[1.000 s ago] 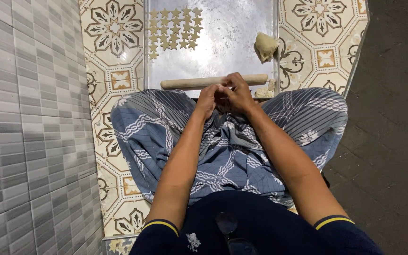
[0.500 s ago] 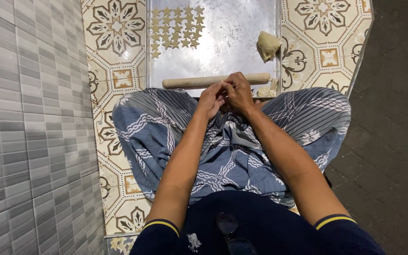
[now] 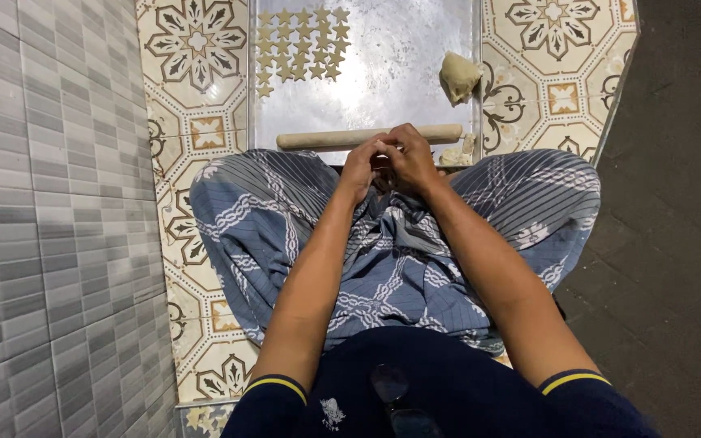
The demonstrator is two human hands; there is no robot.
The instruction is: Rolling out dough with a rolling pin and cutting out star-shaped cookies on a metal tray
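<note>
My left hand [image 3: 360, 166] and my right hand [image 3: 409, 156] are pressed together over my lap, fingers curled around something small that stays hidden between them. Just beyond the fingertips a wooden rolling pin [image 3: 367, 137] lies across the near edge of a shiny metal sheet [image 3: 399, 57]. Several small star-shaped dough pieces [image 3: 298, 45] sit in rows at the sheet's far left. A lump of pale dough [image 3: 458, 76] rests at the sheet's right edge, and a smaller scrap of dough [image 3: 458, 154] lies near my right hand.
I sit cross-legged in a striped blue-grey cloth [image 3: 285, 219] on a patterned tile floor [image 3: 196, 49]. A grey tiled wall [image 3: 50, 203] rises on the left. Dark paving [image 3: 675, 203] lies to the right.
The hands have stayed joined over the lap with only small finger movements. The view has shifted slightly.
</note>
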